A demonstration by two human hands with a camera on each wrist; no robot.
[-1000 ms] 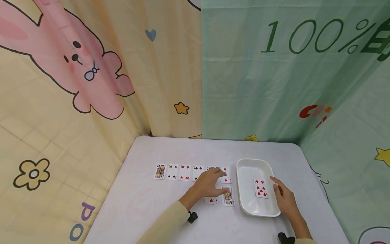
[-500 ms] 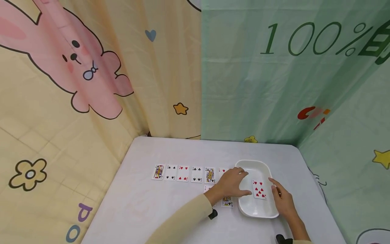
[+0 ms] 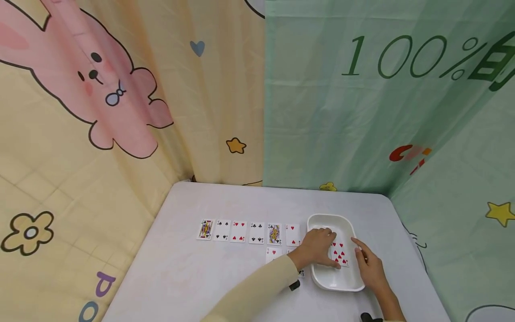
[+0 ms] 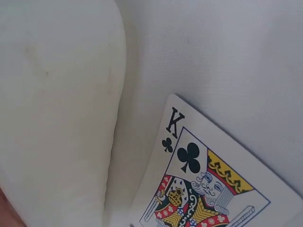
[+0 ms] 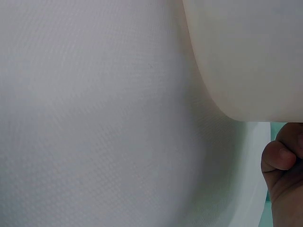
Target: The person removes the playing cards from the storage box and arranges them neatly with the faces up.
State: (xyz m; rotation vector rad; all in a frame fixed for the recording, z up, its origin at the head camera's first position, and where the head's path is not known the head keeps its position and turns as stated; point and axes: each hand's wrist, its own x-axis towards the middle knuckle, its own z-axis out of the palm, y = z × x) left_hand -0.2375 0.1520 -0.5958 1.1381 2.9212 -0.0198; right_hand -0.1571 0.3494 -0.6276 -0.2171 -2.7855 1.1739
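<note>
A white tray (image 3: 334,284) stands on the table's right side, with a hearts playing card (image 3: 339,257) lying face up in it. My left hand (image 3: 318,246) reaches over the tray's left rim, thumb and fingers spread at the card's left side. At the right rim my right hand (image 3: 372,268) grips the tray; its curled fingers (image 5: 279,156) show beside the tray wall (image 5: 251,61) in the right wrist view. Below my left wrist lies a king of clubs (image 4: 208,189), mostly hidden by the sleeve in the head view.
A row of face-up cards runs left of the tray, from a court card (image 3: 205,229) through a four of hearts (image 3: 239,231) and a queen (image 3: 275,234) to a hearts card (image 3: 293,232). A second-row hearts card (image 3: 273,253) is partly covered. Printed curtains (image 3: 225,89) enclose the table (image 3: 181,268).
My left hand has moved right, from above the card rows to over the tray, beside the card in it. My right hand keeps its hold on the rim.
</note>
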